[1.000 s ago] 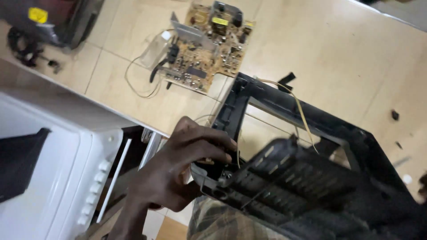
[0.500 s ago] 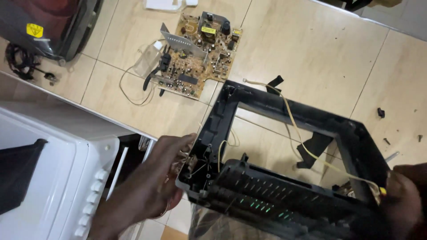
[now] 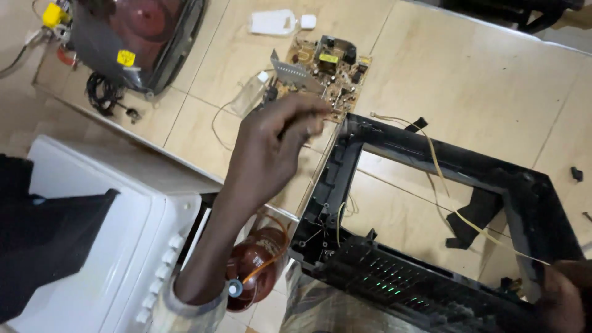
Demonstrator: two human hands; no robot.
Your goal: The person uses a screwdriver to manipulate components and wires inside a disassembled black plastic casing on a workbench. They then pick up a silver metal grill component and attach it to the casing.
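Note:
My left hand (image 3: 274, 145) hangs in the air above the tiled floor, left of a black plastic frame (image 3: 342, 176), its fingertips pinched together; nothing shows between them. A vented black panel (image 3: 394, 287) with green glints sits along the frame's near side. A thin yellow wire (image 3: 445, 188) runs across the frame's opening. My right hand (image 3: 564, 296) grips the frame's near right corner, partly cut off by the picture's edge. A brown circuit board (image 3: 324, 68) lies on the floor just beyond my left hand.
A dark picture tube (image 3: 145, 34) with a yellow sticker and black cables (image 3: 105, 92) lies at far left. A white appliance (image 3: 98, 246) with knobs stands at near left. A brown round part (image 3: 262, 271) with copper wire sits under my left forearm. A white plastic piece (image 3: 271, 23) lies at top.
My left hand has let go of the frame's near left corner and lifted up toward the circuit board, fingers pinched. The view has shifted, showing more of the frame and the picture tube.

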